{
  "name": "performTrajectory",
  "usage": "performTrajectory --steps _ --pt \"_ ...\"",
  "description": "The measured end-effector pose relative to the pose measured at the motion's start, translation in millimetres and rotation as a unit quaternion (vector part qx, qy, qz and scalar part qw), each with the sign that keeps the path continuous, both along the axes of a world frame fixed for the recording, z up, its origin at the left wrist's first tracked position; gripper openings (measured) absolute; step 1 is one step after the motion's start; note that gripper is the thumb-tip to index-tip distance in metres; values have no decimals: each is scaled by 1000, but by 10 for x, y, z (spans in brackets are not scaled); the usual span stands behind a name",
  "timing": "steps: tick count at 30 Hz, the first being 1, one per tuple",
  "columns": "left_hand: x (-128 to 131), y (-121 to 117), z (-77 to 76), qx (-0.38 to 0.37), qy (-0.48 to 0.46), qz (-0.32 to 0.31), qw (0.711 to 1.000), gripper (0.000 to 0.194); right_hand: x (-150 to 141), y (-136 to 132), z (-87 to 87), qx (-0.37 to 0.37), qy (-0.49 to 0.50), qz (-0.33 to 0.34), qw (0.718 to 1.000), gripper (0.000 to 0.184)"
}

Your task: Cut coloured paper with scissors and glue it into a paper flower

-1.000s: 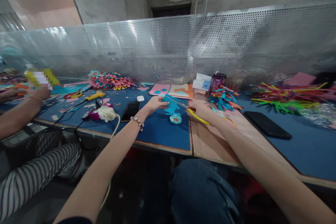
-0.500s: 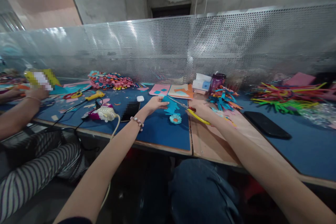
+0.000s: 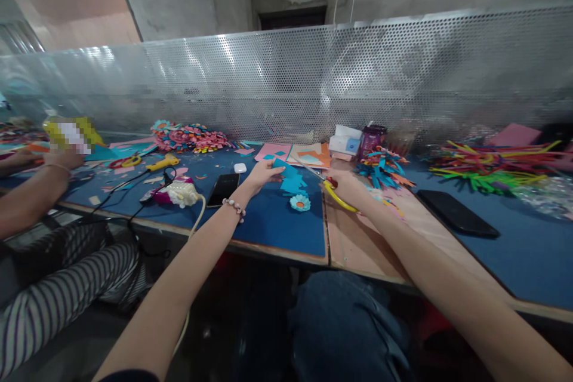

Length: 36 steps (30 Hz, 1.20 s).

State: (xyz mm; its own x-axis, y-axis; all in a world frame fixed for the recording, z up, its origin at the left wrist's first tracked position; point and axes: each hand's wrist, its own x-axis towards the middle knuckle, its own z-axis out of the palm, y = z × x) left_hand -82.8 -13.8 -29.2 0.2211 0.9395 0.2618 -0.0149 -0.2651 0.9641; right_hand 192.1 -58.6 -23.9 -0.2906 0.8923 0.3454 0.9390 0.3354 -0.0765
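Observation:
My left hand pinches a small piece of blue craft paper between thumb and fingers, above the blue table mat. In my right hand is a pair of scissors with yellow handles, its blades pointing left toward that piece. The blades look parted and slightly away from the paper. Under my hands several cut blue pieces lie in a loose pile. Just nearer to me rests a light blue flower with an orange centre.
Pink and cream sheets lie behind my hands. To the left are a phone, a white earbud case, a power strip and a yellow glue gun. Rightward lies a black phone. A co-worker's hand is at far left.
The scissors have drawn back from the blue paper and their blades have parted. The piece in my left hand looks smaller, and more blue shows in the pile below.

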Motion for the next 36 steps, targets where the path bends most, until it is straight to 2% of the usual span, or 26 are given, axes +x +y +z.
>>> performTrajectory --steps 3,7,13,21,23,28,31,36 --pt "0 12 3 -1 -7 12 1000 28 0 21 9 48 9 -48 998 43" --pt "1 21 3 -5 -9 21 1000 27 8 59 6 68 23 -82 994 44" --pt "10 -10 24 -1 -6 30 1000 24 67 149 -92 127 49 -62 989 44" --pt "14 -36 35 -8 -17 25 1000 24 153 281 -224 176 -21 5 984 36" --pt "13 -42 33 -6 -17 13 1000 25 141 276 -219 177 -10 4 984 37" --pt "21 -76 25 -13 20 -63 998 29 99 252 -204 179 64 -30 981 38" --pt "22 -83 19 -14 25 -62 998 29 107 244 -204 193 65 -34 979 38" --pt "7 -43 11 -18 12 -41 999 25 137 237 -209 207 -12 -39 977 30"
